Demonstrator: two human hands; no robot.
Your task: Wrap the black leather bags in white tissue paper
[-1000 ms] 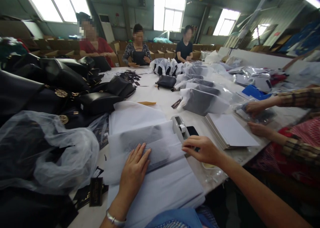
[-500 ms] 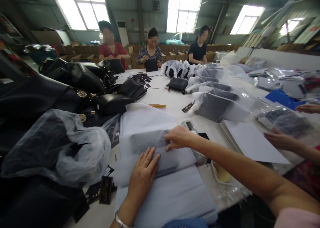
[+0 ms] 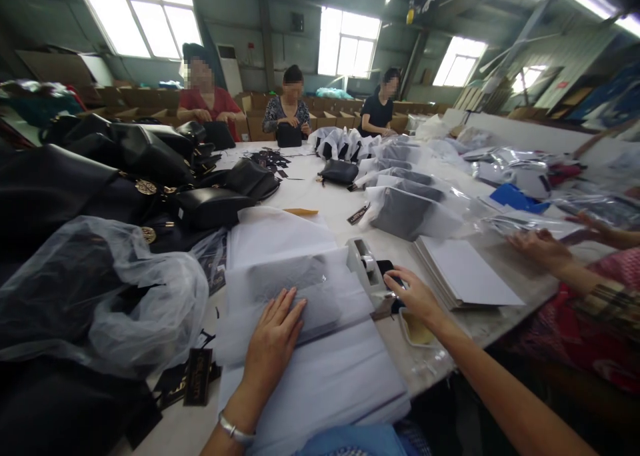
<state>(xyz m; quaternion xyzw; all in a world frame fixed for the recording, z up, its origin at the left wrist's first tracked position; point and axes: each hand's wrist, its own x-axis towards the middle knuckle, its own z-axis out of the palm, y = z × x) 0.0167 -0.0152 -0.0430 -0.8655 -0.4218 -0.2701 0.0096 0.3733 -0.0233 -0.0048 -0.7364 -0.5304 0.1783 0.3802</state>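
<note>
My left hand (image 3: 277,329) lies flat, fingers spread, on a dark flat item wrapped in thin white tissue paper (image 3: 320,289). What the dark item is cannot be told through the paper. Beneath it is a stack of white tissue sheets (image 3: 330,389). To the right stands a grey tape dispenser (image 3: 361,259) with a roll in it. Beside the dispenser's near end is my right hand (image 3: 414,299), its fingers loosely curved and apart, with nothing visible in them. A small dish with something yellowish inside (image 3: 417,329) sits just below that hand.
Black handbags (image 3: 150,153) and a crumpled clear plastic bag (image 3: 145,296) crowd the left. Pouches in tissue (image 3: 405,213) stand in a row ahead. White boards (image 3: 470,273) are stacked at right, near a co-worker's hands (image 3: 543,249). Several people sit across the table.
My right hand has left the wrapped item and moved right to the tape dispenser. My left hand stays on the paper. The view has shifted a little rightward.
</note>
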